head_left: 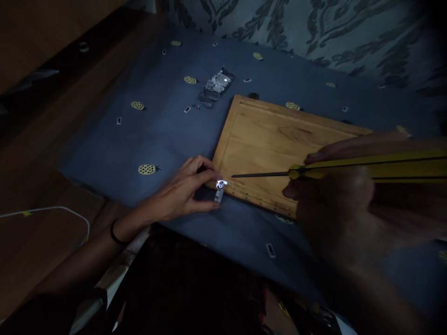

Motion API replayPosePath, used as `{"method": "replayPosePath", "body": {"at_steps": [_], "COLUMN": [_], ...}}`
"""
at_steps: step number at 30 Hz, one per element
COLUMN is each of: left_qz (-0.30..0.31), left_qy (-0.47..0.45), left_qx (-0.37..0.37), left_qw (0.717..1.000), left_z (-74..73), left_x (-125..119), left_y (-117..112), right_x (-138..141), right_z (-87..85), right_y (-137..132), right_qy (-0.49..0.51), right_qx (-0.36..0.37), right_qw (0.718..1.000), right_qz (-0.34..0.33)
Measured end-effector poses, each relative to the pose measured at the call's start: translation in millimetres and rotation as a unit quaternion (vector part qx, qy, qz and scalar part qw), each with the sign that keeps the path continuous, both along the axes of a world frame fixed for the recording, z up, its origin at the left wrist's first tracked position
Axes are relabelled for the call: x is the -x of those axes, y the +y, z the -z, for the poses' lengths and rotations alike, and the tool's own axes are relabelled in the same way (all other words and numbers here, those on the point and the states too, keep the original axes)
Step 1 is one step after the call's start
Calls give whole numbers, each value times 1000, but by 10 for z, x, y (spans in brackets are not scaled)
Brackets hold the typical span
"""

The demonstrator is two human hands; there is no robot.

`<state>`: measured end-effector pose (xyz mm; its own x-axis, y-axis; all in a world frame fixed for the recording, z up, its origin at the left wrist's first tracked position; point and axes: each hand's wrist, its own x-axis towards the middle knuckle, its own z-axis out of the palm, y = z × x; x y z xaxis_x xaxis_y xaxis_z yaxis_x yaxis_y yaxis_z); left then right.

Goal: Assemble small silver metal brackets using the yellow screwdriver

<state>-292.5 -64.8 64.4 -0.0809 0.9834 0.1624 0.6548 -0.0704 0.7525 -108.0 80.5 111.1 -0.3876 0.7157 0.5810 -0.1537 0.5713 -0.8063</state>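
Nearest the camera, large and smeared by blur, the right hand (335, 209) is closed about the yellow handle of a screwdriver (349, 167). Its thin black shaft lies almost level over the wood and points left, and its tip stops just short of the metal piece, though whether they touch cannot be told. On the other side a bare forearm with a narrow black wristband (115, 235) comes in from the lower left. There the left hand (185, 190) rests on its heel on the blue cloth (157, 130), thumb and forefinger pinched on a small metal fitting (220, 188). The fitting is bright and shiny, rounded at the top with a squarer grey part below, and it sits right against the near left corner of the wooden board (279, 139). The board is a pale, honey-coloured rectangle with visible grain and a shallow groove running inside its rim. It lies flat and askew on the cloth, with a row of small dark holes along its near edge. The cloth is matte and soft-looking, printed with yellow dotted pineapples and small pale rectangles. Farther back, well apart from the hands, a little heap of metal hardware (216, 86) glints beside a dark looped piece on the cloth. Behind it all rises a grey fabric (314, 32) with large dark leafy scrolls, and dim brown wood (35, 46) shows to the far left.
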Motion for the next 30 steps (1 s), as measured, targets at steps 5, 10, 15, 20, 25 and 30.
{"method": "replayPosePath", "body": {"at_steps": [5, 10, 15, 20, 25, 30], "left_qz": [-2, 2, 1, -1, -2, -6], "left_qy": [3, 4, 7, 12, 22, 19], "left_qx": [3, 3, 10, -1, -5, 7], "left_qw": [1000, 1000, 1000, 1000, 1000, 1000], "left_z": [-2, -7, -12, 8, 12, -2], "left_x": [-1, 2, 2, -1, 0, 0], "left_y": [-3, 1, 1, 2, 8, 12], "right_x": [97, 137, 118, 115, 109, 89], "right_z": [15, 19, 38, 37, -7, -20], "right_y": [-30, -22, -15, -45, -66, -29], "right_qy": [-16, -32, -44, -54, -72, -79], "right_qx": [-67, -63, -70, -62, -95, -144], "right_qw": [996, 993, 993, 993, 988, 977], "right_qz": [-52, -92, -87, -87, -95, -138]}}
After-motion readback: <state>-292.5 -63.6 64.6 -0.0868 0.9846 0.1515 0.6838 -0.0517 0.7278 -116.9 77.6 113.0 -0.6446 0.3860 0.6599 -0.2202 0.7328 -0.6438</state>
